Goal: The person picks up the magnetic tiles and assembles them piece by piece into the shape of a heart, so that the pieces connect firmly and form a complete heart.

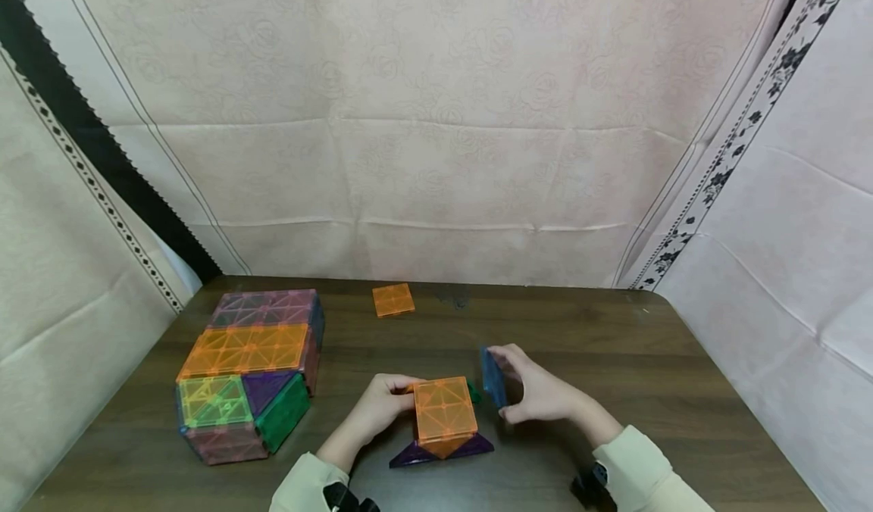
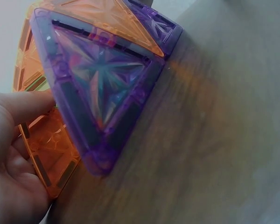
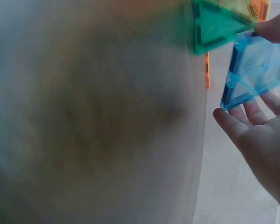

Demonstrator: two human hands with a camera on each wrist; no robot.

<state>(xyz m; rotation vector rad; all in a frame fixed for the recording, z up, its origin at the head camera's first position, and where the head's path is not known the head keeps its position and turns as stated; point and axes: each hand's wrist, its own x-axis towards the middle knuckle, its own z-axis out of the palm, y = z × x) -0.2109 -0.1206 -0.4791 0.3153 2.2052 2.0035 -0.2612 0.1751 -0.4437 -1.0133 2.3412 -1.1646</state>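
A small magnetic-tile build (image 1: 446,410) stands at the front middle, with an orange square on top. Purple triangle tiles (image 2: 102,74) flare out low at its near side, and a green triangle tile (image 3: 219,25) sticks out on its right. At the build's left side, my left hand (image 1: 378,410) pinches an orange triangle tile (image 2: 53,149) between thumb and fingers. My right hand (image 1: 542,391) grips a blue square tile (image 1: 492,379) by opposite edges, thumb on one and fingertips on the other. The blue tile is held on edge, just right of the build.
On the left stands a larger magnetic-tile block (image 1: 248,345) in pink, orange, green and purple. One loose orange square tile (image 1: 393,300) lies near the back edge of the wooden table (image 1: 580,330). Pale patterned cloth (image 1: 436,156) hangs behind and along both sides.
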